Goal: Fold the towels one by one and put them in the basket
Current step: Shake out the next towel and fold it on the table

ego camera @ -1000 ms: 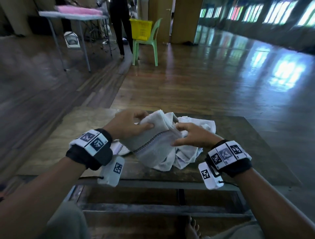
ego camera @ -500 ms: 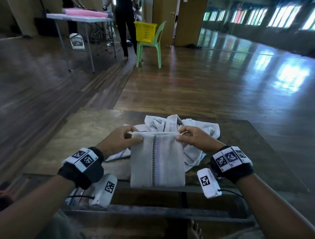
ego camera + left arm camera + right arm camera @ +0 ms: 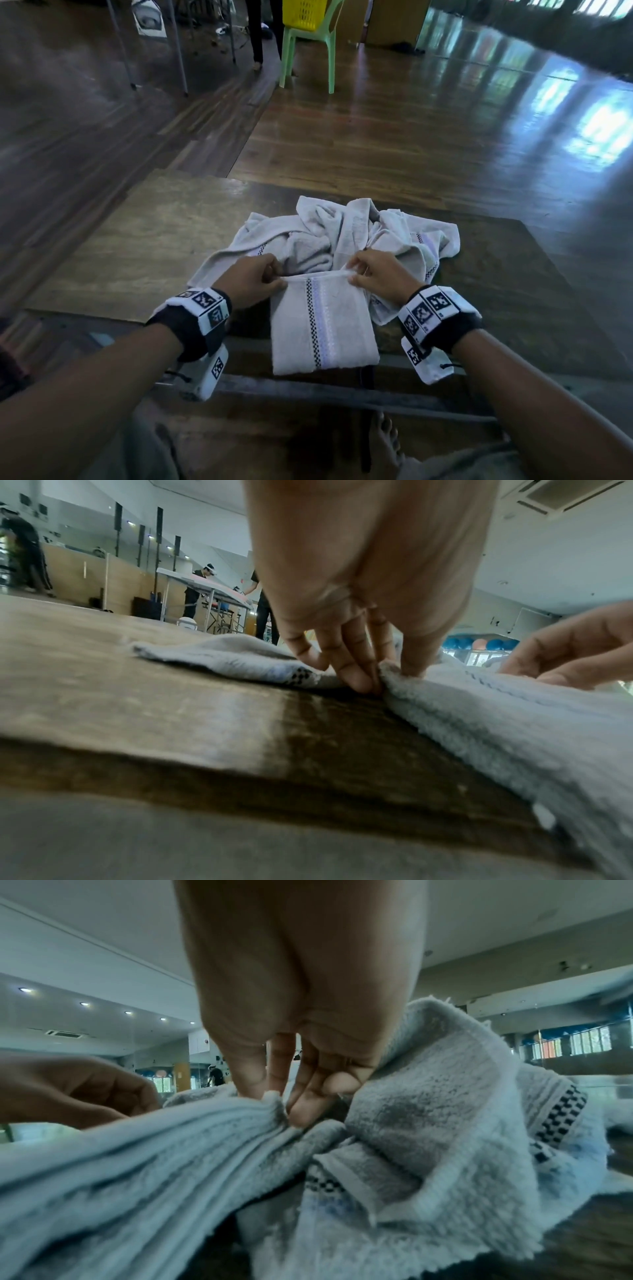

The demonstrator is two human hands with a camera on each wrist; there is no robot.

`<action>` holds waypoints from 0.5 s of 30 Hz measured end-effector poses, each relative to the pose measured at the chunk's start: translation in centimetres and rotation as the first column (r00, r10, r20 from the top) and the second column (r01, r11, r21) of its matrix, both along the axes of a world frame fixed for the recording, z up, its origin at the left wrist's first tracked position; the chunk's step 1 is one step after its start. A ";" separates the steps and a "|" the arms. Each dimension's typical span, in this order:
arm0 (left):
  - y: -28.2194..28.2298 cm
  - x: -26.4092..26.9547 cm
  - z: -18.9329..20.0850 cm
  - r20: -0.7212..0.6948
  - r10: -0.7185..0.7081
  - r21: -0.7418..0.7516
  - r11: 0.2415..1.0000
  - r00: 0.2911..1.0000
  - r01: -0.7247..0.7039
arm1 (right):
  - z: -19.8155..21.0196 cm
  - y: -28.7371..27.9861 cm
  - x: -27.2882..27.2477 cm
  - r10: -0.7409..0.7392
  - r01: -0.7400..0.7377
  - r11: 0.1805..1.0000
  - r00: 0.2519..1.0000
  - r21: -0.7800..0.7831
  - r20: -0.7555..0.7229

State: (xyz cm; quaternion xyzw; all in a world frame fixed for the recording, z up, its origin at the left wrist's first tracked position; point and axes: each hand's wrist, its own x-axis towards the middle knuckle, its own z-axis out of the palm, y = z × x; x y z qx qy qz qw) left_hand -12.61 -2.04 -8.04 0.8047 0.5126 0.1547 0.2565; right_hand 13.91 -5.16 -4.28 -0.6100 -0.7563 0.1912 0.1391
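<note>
Step in hand: a judgement, but it looks like the second fold of one towel; the folded towel (image 3: 323,325) lies flat at the near edge of the tabletop (image 3: 144,246), its checked stripe running from 12 to 6 o'clock.
Left hand: the left hand (image 3: 251,279) pinches the far corner at about 10 o'clock of the towel, fingers (image 3: 356,674) curled down onto the cloth's edge.
Right hand: the right hand (image 3: 378,274) pinches the other far corner at about 2 o'clock, thumb and fingers (image 3: 304,1104) gathered on a bunched edge.
Doing it well: I would keep the far edge taut between the two pinches, bring both corners towards 6 o'clock together, and land them square on the near edge so the stripe stays straight; then press flat before letting go.
Watch for: the right corner is puckered and sits against the loose pile (image 3: 342,229) at 12 o'clock, so a lazy lift could drag a neighbour along.
Basket: a yellow basket (image 3: 305,12) stands on a green chair (image 3: 308,44) far off at 12 o'clock; whether that is the one meant, I cannot tell.
Head view only: the towel's whole outline, the pile behind it, and both corners at once.
Wrist views only: the left shows fingertips meeting the tabletop under the edge; the right shows the layered edges pinched together, which the head view hides.
</note>
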 end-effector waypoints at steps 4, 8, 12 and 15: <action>-0.4 0.5 -0.4 0.078 -0.007 0.069 0.998 0.997 0.002 | 0.1 -0.2 -0.2 0.066 -0.064 0.995 0.997 -0.077 0.033; -0.3 0.6 -0.5 0.139 0.006 0.057 0.998 0.990 -0.014 | 0.1 0.3 -0.1 -0.050 0.047 0.991 0.998 -0.126 -0.025; -0.3 0.9 -0.2 0.199 0.006 0.064 0.998 0.980 -0.019 | 0.7 0.7 0.4 -0.123 0.111 0.984 0.989 -0.139 -0.077; -0.3 1.4 -0.2 0.229 0.007 0.058 0.998 0.974 -0.021 | 1.0 0.5 0.8 -0.154 0.139 0.976 0.984 -0.166 -0.085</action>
